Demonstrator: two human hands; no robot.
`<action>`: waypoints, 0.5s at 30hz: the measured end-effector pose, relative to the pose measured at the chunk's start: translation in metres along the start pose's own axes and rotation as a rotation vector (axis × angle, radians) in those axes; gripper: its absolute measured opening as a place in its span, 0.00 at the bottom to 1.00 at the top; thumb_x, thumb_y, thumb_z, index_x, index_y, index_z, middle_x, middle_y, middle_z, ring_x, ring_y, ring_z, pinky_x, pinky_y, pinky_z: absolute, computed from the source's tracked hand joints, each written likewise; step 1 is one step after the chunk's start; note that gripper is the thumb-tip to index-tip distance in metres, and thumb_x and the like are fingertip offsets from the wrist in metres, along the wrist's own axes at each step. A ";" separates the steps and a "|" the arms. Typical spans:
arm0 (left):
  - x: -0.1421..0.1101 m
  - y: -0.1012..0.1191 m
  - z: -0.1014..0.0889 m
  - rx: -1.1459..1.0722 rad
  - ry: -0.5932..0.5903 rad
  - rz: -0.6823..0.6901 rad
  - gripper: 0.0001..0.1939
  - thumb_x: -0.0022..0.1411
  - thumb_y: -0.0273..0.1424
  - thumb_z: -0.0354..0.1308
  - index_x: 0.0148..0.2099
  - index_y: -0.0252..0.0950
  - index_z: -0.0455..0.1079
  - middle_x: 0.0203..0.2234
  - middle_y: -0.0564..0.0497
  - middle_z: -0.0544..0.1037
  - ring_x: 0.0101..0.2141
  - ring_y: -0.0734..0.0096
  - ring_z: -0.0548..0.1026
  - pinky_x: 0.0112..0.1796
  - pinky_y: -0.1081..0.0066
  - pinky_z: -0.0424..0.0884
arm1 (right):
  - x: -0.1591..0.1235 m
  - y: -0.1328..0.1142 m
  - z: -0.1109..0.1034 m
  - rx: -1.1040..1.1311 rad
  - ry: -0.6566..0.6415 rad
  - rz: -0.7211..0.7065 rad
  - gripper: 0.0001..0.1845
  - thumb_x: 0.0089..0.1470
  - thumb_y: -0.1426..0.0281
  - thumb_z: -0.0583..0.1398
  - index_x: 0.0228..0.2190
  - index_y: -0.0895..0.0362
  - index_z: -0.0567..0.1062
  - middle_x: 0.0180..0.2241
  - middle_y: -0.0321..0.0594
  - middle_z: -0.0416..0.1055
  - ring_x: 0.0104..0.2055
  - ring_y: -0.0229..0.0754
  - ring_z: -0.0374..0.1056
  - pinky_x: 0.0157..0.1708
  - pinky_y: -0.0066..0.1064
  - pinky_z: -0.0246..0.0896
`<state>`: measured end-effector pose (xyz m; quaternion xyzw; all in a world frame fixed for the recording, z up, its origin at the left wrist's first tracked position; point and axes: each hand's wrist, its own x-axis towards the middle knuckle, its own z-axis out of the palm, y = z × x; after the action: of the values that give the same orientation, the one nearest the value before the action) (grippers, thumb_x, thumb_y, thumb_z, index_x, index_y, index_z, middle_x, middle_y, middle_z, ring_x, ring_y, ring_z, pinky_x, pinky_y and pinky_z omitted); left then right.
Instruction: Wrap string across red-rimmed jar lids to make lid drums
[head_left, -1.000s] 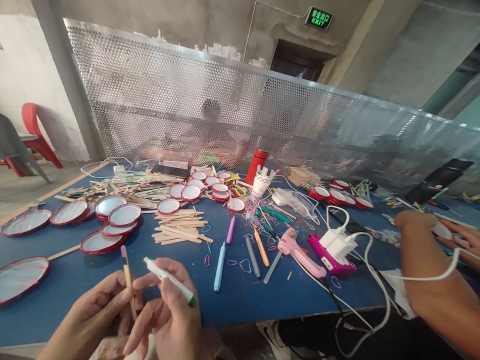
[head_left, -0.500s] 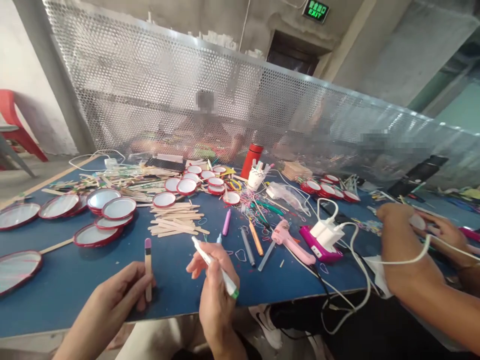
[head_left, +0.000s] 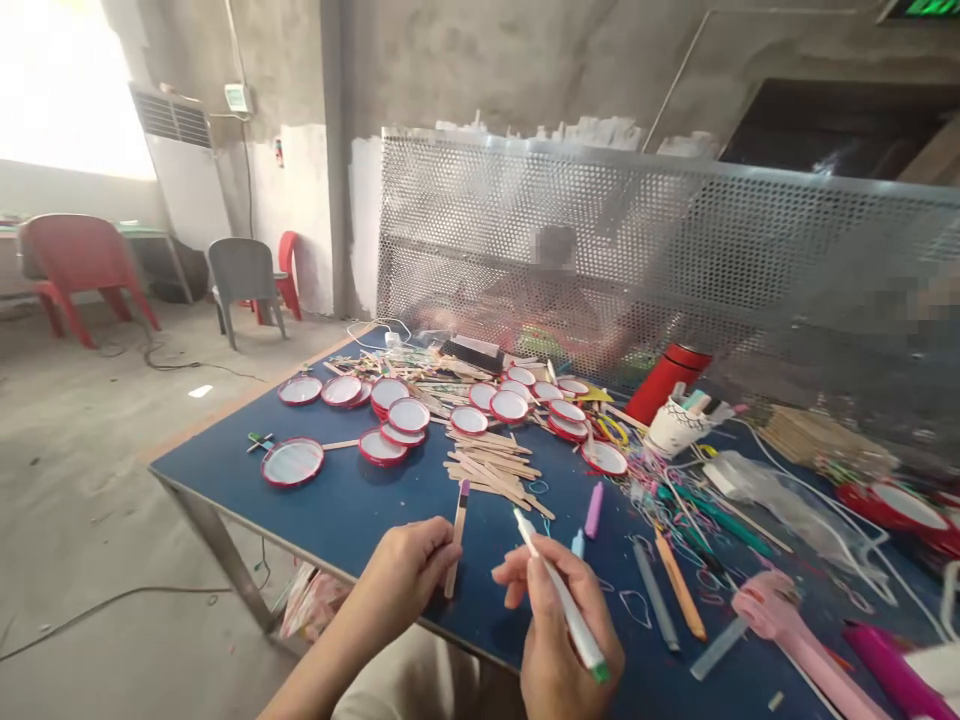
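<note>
Between the thumb and fingers of my left hand (head_left: 412, 565) is a wooden craft stick (head_left: 459, 525), held nearly upright, its top coloured purple with a dark band below. My right hand (head_left: 566, 625) grips a white marker (head_left: 559, 590) with a green end, its green tip pointing up and left toward the stick but apart from it. Just beyond both hands lies a pile of plain craft sticks (head_left: 491, 465). A purple marker (head_left: 594, 510) and a light blue marker (head_left: 577, 543) rest near my right hand.
Red-rimmed round discs (head_left: 292, 462) lie across the blue table (head_left: 247, 510). To the right are a pink glue gun (head_left: 795, 630), grey marker (head_left: 655, 592), orange marker (head_left: 680, 585), a white cup of markers (head_left: 679, 428) and a red bottle (head_left: 667, 383). A perforated metal panel (head_left: 465, 210) stands behind.
The view has swung left, bringing chairs and the table's left edge into sight, while the neighbour's arms have left the frame. Both hands keep hold of the stick and marker.
</note>
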<state>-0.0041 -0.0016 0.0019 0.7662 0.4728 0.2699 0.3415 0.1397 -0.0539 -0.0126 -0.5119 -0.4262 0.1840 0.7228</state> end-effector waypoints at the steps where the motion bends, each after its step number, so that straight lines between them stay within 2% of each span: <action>1: 0.000 0.001 0.000 -0.011 -0.007 -0.006 0.15 0.66 0.34 0.45 0.26 0.39 0.56 0.22 0.54 0.71 0.25 0.71 0.67 0.30 0.74 0.61 | -0.003 -0.001 0.005 0.025 -0.014 -0.021 0.12 0.60 0.62 0.60 0.37 0.58 0.75 0.24 0.36 0.74 0.22 0.37 0.67 0.24 0.28 0.65; 6: -0.001 0.001 0.003 -0.006 -0.001 -0.017 0.14 0.66 0.33 0.44 0.27 0.40 0.55 0.22 0.53 0.72 0.25 0.71 0.68 0.29 0.73 0.61 | -0.020 0.002 0.022 0.039 -0.074 -0.172 0.08 0.63 0.68 0.57 0.35 0.56 0.76 0.23 0.33 0.70 0.23 0.37 0.66 0.24 0.28 0.61; 15: -0.001 0.002 0.002 0.077 -0.022 0.005 0.14 0.68 0.34 0.44 0.30 0.39 0.61 0.24 0.52 0.74 0.29 0.67 0.71 0.33 0.71 0.63 | -0.016 0.012 0.016 -0.108 -0.125 -0.291 0.07 0.62 0.72 0.57 0.38 0.54 0.76 0.29 0.35 0.74 0.27 0.36 0.70 0.28 0.27 0.67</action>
<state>-0.0019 -0.0042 0.0024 0.7829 0.4770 0.2439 0.3162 0.1195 -0.0507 -0.0283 -0.4703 -0.5494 0.0857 0.6853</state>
